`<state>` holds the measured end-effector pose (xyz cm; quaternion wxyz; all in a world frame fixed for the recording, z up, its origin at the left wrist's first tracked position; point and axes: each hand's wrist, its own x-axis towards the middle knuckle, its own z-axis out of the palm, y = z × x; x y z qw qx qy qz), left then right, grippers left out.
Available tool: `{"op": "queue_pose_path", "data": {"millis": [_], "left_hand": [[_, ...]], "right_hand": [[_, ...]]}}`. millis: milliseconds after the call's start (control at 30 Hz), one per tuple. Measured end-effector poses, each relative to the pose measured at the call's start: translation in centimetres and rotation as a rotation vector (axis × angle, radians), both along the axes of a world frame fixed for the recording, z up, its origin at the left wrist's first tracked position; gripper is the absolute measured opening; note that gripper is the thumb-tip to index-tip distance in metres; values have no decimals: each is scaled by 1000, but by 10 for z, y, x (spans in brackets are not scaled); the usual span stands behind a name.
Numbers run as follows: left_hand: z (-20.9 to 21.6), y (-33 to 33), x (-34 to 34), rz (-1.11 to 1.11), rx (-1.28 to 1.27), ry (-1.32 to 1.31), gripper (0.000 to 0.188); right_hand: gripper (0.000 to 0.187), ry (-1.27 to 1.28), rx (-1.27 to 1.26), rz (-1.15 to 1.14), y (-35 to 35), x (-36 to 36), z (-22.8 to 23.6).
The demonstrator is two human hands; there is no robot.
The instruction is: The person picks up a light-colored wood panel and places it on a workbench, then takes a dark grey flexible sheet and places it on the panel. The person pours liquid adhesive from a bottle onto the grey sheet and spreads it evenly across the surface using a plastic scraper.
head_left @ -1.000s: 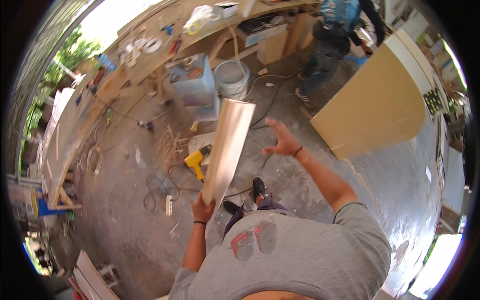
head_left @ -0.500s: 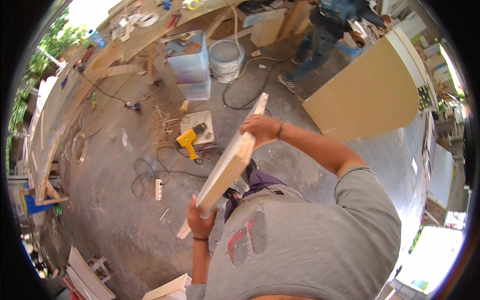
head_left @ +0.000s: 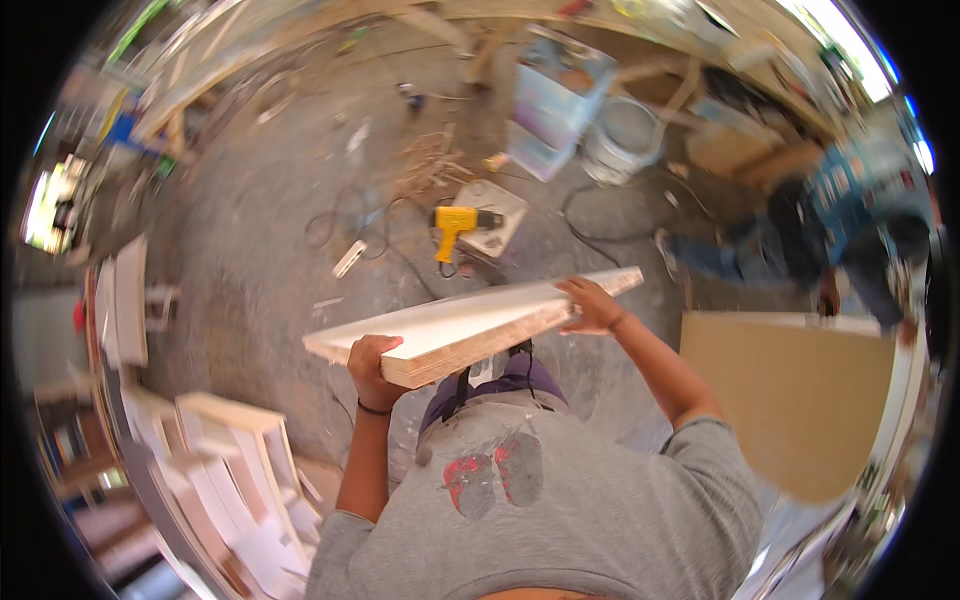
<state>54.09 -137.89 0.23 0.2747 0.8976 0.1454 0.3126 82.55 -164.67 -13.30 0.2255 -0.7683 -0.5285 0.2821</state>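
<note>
Between my hands I carry a white-faced wooden panel [head_left: 480, 312] with raw wood edges, held in front of my waist above the floor. My left hand [head_left: 372, 372] grips its left part near the close corner, the thumb over the white face. Toward the other end, my right hand [head_left: 592, 304] is closed round the near edge. Beyond the panel, a yellow heat gun [head_left: 456, 228] lies on a pale, paint-stained box lid [head_left: 502, 222], touched by neither hand.
A person [head_left: 860, 220] stands at the right beside a large tan board [head_left: 785, 400]. A white bucket [head_left: 622, 140] and a translucent bin [head_left: 556, 105] stand ahead. A power strip [head_left: 349, 259] and cables lie on the floor. White cabinet frames [head_left: 240, 450] are at the left.
My body has turned left, so the surroundings swing rightward in view. The panel has gone from steeply slanted to nearly crosswise, showing more white face. Both hands keep hold of it.
</note>
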Motion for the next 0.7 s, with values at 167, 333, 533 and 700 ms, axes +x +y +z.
{"op": "queue_pose_path", "data": {"millis": [167,333,533,700], "left_hand": [[-15,-7,-31,102,64,10,54],[-13,-18,-52,254,42,18,61],[-25,31,-94,402,-185,10,60],[-21,73,-155,470,-413,-231,59]], "right_hand": [[74,14,-75,33,-31,27,-81],[55,-4,-116,98,-2,36,-71],[35,-260,-107,348,71,37,-23],[36,-321,-322,498,122,-8,109]]}}
